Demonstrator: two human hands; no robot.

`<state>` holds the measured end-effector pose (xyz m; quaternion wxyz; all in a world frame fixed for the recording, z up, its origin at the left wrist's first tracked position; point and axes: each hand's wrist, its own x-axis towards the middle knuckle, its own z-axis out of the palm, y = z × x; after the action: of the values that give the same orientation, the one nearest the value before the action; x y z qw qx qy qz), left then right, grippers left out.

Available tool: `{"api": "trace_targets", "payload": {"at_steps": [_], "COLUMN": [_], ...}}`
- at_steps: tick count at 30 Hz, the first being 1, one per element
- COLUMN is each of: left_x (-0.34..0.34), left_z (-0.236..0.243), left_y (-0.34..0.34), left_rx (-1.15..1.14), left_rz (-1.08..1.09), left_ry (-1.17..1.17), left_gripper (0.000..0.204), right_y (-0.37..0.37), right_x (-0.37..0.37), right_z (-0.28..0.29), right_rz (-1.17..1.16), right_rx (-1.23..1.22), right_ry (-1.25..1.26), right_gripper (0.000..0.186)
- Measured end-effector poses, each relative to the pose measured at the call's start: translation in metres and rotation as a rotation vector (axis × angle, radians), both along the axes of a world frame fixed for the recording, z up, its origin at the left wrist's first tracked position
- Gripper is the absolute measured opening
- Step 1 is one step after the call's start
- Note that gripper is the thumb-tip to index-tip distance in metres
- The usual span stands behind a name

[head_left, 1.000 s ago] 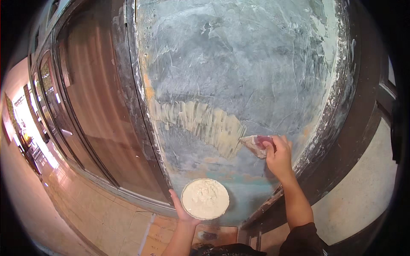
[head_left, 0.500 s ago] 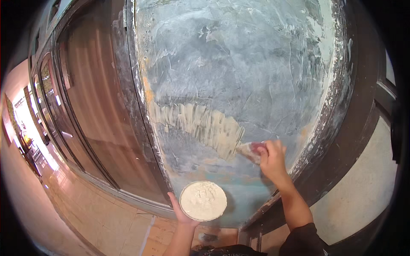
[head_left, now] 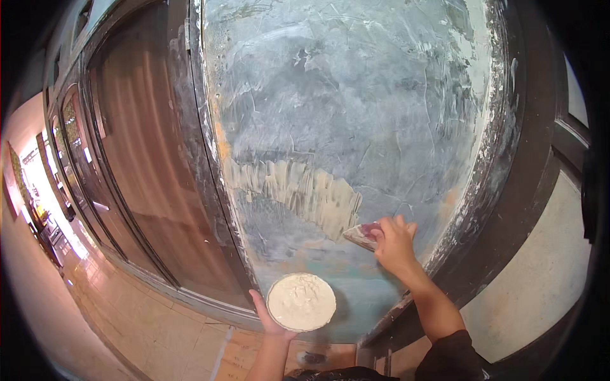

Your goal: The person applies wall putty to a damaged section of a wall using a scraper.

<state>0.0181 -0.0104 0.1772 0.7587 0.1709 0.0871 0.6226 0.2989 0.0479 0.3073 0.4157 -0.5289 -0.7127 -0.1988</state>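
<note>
My left hand (head_left: 272,320) grips a round bowl of cream-coloured putty (head_left: 302,302) from below and the left, thumb up along its side. My right hand (head_left: 395,244) is closed round the reddish handle of a putty knife (head_left: 363,235), its blade pointing left toward the wall. The blade sits at the lower right end of a band of cream putty (head_left: 305,190), spread in streaky strokes over the grey-blue wall (head_left: 343,120). Whether the blade's edge touches the wall, I cannot tell.
Left of the wall panel stands a dark-framed door with brownish glass (head_left: 149,146). A dark wooden frame (head_left: 473,254) with pale panels rises at the right. Tiled floor (head_left: 152,327) stretches toward a bright opening at far left. A wooden board (head_left: 321,353) lies below the bowl.
My right hand has moved slightly left and down with the putty knife, whose blade has turned. The left hand with the bowl stays almost in place.
</note>
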Motion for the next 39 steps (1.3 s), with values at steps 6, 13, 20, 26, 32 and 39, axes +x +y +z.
{"api": "trace_targets", "payload": {"at_steps": [6, 13, 20, 26, 32, 39], "left_x": [-0.002, -0.004, -0.007, -0.008, -0.007, 0.003], "left_z": [-0.001, -0.006, -0.005, -0.008, 0.009, 0.031], "left_y": [0.002, 0.002, 0.000, 0.001, 0.001, -0.004], "left_rx": [-0.002, 0.008, -0.014, 0.014, 0.029, 0.161], "left_rz": [0.004, 0.012, 0.016, 0.020, -0.011, -0.095], "left_ry": [-0.003, 0.039, 0.054, 0.059, -0.020, -0.108], "left_gripper": [0.109, 0.111, 0.111, 0.111, 0.108, 0.109], "right_y": [0.011, 0.002, 0.004, -0.004, -0.034, -0.004], "right_x": [0.004, 0.000, 0.002, 0.011, -0.010, -0.009], "right_z": [0.020, -0.009, 0.030, 0.009, 0.017, 0.028], "right_rz": [-0.038, -0.002, -0.068, 0.065, 0.527, 0.412], "right_rx": [0.176, 0.048, 0.166, 0.053, -0.322, -1.090], "right_ry": [0.059, -0.029, 0.061, 0.072, -0.006, 0.103], "right_gripper": [0.010, 0.011, 0.009, 0.007, 0.013, 0.036]}}
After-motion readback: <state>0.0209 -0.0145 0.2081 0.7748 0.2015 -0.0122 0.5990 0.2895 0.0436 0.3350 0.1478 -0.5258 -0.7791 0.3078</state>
